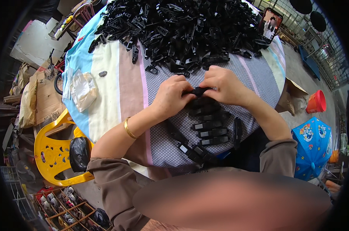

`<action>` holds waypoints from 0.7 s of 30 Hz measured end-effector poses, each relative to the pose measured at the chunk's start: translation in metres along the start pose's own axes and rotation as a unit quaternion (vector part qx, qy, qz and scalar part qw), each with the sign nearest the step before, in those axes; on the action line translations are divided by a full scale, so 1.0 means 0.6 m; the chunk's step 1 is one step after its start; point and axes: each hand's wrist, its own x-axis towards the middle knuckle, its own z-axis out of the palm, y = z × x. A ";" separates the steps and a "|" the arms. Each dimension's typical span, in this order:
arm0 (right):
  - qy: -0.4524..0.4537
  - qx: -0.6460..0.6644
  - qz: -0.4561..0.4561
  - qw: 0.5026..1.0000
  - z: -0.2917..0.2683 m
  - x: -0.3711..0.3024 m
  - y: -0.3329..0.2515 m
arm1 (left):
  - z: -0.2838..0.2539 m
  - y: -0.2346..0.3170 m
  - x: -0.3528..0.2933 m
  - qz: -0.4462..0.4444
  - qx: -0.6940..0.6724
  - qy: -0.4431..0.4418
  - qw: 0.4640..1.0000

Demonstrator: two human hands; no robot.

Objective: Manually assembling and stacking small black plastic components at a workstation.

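Observation:
Between my two hands is a small black plastic part (199, 91), pinched at its left end by my left hand (170, 96) and at its right end by my right hand (225, 86). The fingers of both hands are closed and partly cover it. Just below, toward me, several black plastic pieces (212, 133) lie in a rough stack on the dotted cloth. One long black piece (237, 131) lies apart to their right. Beyond my hands spreads a big heap of loose black plastic pieces (182, 34).
A striped cloth (130, 81) covers the round table. On it are a clear plastic bag (83, 90), a small dark piece (102, 73) and a propped phone (272, 24). Around stand a yellow chair (47, 154), a red bucket (316, 102) and a blue umbrella (312, 146).

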 end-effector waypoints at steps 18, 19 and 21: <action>0.178 -0.162 0.139 0.961 -0.054 -0.008 0.079 | -0.016 0.025 0.000 -0.014 -0.096 0.040 0.994; 0.178 -0.159 0.136 0.961 -0.051 -0.004 0.068 | -0.012 0.027 0.001 -0.016 -0.094 0.041 0.995; 0.139 -0.024 0.025 0.990 -0.038 0.004 0.036 | -0.005 0.026 0.008 0.031 -0.045 0.176 0.983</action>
